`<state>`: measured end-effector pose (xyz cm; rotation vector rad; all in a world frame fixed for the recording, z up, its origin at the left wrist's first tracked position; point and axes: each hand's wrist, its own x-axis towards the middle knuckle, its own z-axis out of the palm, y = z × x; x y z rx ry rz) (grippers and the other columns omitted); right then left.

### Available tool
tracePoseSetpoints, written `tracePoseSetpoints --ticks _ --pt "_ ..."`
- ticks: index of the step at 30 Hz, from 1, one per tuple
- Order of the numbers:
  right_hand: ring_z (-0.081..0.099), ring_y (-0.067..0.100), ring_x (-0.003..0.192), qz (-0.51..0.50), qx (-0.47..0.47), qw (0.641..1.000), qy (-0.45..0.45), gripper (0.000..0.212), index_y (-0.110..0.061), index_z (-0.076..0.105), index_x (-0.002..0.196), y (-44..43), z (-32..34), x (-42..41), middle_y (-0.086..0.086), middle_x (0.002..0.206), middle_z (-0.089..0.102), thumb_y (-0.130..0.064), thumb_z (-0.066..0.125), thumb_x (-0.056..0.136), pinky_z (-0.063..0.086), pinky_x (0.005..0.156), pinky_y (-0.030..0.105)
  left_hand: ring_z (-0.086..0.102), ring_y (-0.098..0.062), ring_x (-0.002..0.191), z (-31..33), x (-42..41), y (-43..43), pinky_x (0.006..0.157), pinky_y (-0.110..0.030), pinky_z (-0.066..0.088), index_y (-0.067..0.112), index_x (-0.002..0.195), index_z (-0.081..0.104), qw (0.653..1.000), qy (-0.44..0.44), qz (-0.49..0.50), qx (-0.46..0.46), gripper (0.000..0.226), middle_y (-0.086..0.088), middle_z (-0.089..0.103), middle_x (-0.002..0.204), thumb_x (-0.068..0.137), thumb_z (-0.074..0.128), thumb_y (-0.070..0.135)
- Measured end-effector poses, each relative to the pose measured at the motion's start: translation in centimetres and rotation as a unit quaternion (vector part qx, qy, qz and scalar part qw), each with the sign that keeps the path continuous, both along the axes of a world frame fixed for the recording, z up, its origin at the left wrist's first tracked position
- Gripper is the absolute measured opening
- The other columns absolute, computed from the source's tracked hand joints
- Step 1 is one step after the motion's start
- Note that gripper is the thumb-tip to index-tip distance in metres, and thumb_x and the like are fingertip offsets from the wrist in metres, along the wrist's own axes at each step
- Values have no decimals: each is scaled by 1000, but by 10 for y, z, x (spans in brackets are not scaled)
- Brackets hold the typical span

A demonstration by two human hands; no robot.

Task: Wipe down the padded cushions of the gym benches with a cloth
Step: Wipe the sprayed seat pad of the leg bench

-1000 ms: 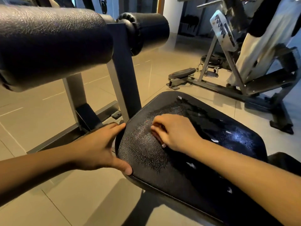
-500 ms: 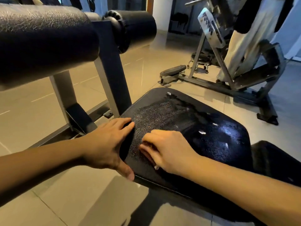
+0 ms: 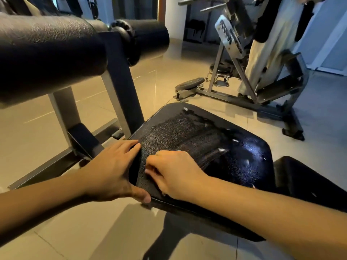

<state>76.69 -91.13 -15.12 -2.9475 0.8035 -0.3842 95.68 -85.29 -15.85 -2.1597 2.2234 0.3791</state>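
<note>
Gripping seat pad edge, left hand, right hand curled on top.

Black padded seat cushion, slightly tilted, dull scuffed patch left, glossy right.
</note>
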Motion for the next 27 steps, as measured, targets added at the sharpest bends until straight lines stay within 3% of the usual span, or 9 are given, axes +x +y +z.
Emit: tracePoseSetpoints --ticks 4,9,12,15,17,19,22,25,27 --pt "65 28 97 -135 -13 991 -5 24 -24 65 102 -61 -5 -31 0 100 70 -44 51 103 49 75 37 -3 -12 154 0 1 -1 113 -22 -2 27 162 -9 1000 4 -6 0 142 11 -9 169 55 53 98" --pt "65 33 96 -368 -47 929 16 24 -23 68 106 -134 -6 -102 7 104 73 -40 51 103 52 78 39 0 -13 154 -2 3 -3 116 -25 1 27 163 -4 1000 7 -13 -2 142 12 -5 169 55 55 98" --pt "66 31 96 -300 -15 954 -10 22 -23 68 105 -95 -8 -68 3 102 73 -41 55 101 53 80 39 0 -13 154 -2 3 -3 117 -25 2 29 162 -5 1000 4 -8 -3 140 13 -4 169 56 56 97" --pt "65 30 90 -131 19 990 -38 20 -22 67 97 -26 -7 -25 1 95 70 -40 58 99 48 72 37 -1 -13 154 -2 4 -3 115 -24 1 30 162 -5 1000 2 -8 -3 140 12 -4 169 56 56 98" --pt "64 31 83 -15 4 1000 -21 19 -20 64 96 11 -8 -19 2 90 65 -38 57 99 50 66 40 -1 -13 154 -3 5 -3 119 -27 3 31 162 -6 1000 -1 -7 1 144 12 -5 169 52 52 103" --pt "64 29 84 13 -18 1000 -20 23 -21 64 97 6 -11 -29 1 91 65 -40 53 101 53 67 42 -1 -13 154 -4 7 -4 123 -32 6 31 162 -6 1000 0 -8 1 150 12 -5 169 43 42 109" --pt "65 27 96 -167 -31 985 6 26 -26 66 104 -63 -8 -62 -1 101 70 -45 50 103 54 79 39 0 -13 155 -7 8 -4 125 -34 8 32 162 -4 1000 6 -11 -10 151 12 -3 169 40 37 111" --pt "65 32 98 -355 -46 933 29 26 -24 68 109 -125 -4 -112 7 105 73 -42 51 103 56 83 42 0 -13 155 -10 10 -4 125 -35 8 32 162 -4 1000 5 -13 -16 149 13 -3 169 43 40 110" --pt "65 34 98 -379 -56 923 29 26 -21 68 110 -124 -5 -113 8 106 72 -40 51 103 56 82 43 0 -13 155 -10 11 -4 124 -34 8 32 162 -4 1000 2 -14 -18 149 13 -3 169 43 39 111"
